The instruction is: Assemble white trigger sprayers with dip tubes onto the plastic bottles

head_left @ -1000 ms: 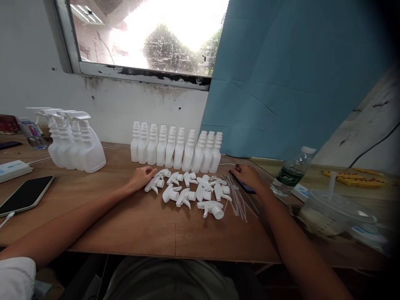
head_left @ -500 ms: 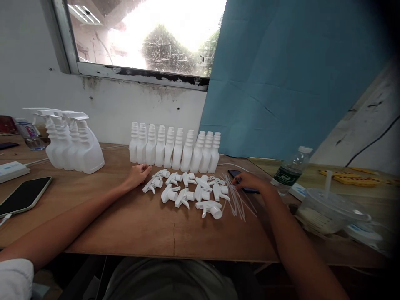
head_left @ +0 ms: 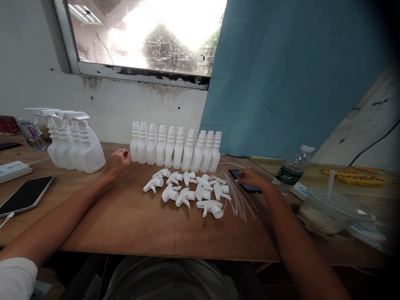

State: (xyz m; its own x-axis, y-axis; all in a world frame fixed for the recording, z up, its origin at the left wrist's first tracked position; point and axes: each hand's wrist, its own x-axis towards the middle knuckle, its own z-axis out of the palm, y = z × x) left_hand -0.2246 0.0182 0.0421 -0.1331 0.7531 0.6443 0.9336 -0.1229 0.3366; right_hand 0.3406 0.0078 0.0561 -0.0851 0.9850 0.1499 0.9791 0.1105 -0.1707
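Note:
My left hand (head_left: 118, 161) rests on the table just left of a row of white bottles (head_left: 178, 152). Its fingers are curled in, with nothing visible in them. Over a dark phone (head_left: 251, 190) lies my right hand (head_left: 252, 178), fingers bent together and no object seen in its grasp. Thin clear tubes (head_left: 239, 200) lie loosely beside that hand. Several white trigger spray heads (head_left: 186, 197) are spread between my hands, in front of the open-necked bottles. A few small white rings (head_left: 213, 177) sit by the tubes.
White bottles with spray heads fitted (head_left: 89, 146) stand at the left, near a phone (head_left: 26, 195) on a cable and a power strip (head_left: 14, 171). On the right are a water bottle (head_left: 292, 168), a lidded plastic cup with a straw (head_left: 326, 210) and yellow objects (head_left: 356, 177).
My left hand has moved left, away from the spray heads, to beside the end of the bottle row. My right hand has shifted slightly right, off the tubes. The bottles and spray heads stay put.

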